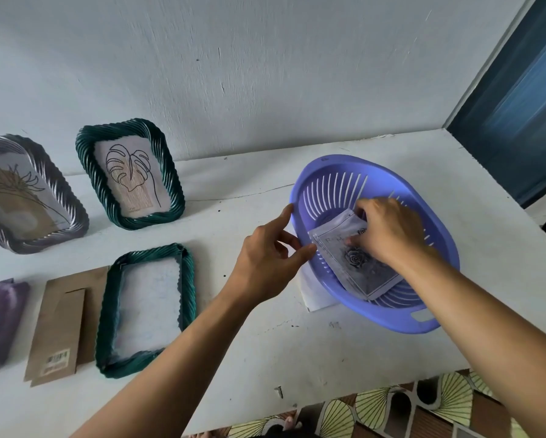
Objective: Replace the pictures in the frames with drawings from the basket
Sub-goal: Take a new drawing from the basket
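On the white table [297,349], your left hand [265,254] grips the rim of the lilac slotted plastic basket [344,162] while your right hand [391,232] pinches the thin paper rose drawing [338,248] inside, likely light and floppy, so lift by an edge without creasing.

purple slotted basket [328,172], green ribbed frame [107,343]

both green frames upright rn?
No: the standing frame is up by the wall, but the flat frame lies on the table.
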